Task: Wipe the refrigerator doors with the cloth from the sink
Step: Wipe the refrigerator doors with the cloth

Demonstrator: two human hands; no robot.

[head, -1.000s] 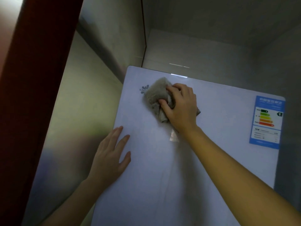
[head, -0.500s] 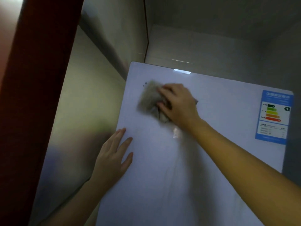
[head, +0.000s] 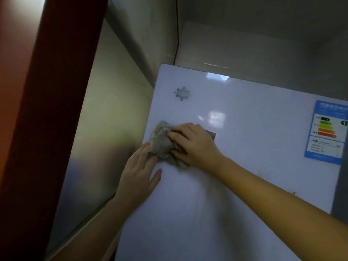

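The white refrigerator door (head: 244, 166) fills the middle and right of the view. My right hand (head: 194, 144) presses a crumpled grey cloth (head: 160, 142) flat against the door near its left edge, below the snowflake logo (head: 182, 93). My left hand (head: 138, 176) lies flat on the door's left edge with fingers spread, its fingertips touching the cloth's lower left side. Part of the cloth is hidden under my right hand.
A blue energy label (head: 327, 131) is stuck at the door's upper right. A tiled wall (head: 105, 110) stands close to the refrigerator's left side. A dark red door frame (head: 47, 110) runs down the far left. Grey wall (head: 263, 44) rises behind the refrigerator's top.
My right hand has dragged the cloth down and to the left, uncovering the logo. The cloth now meets my left hand's fingertips, which have stayed on the door's left edge.
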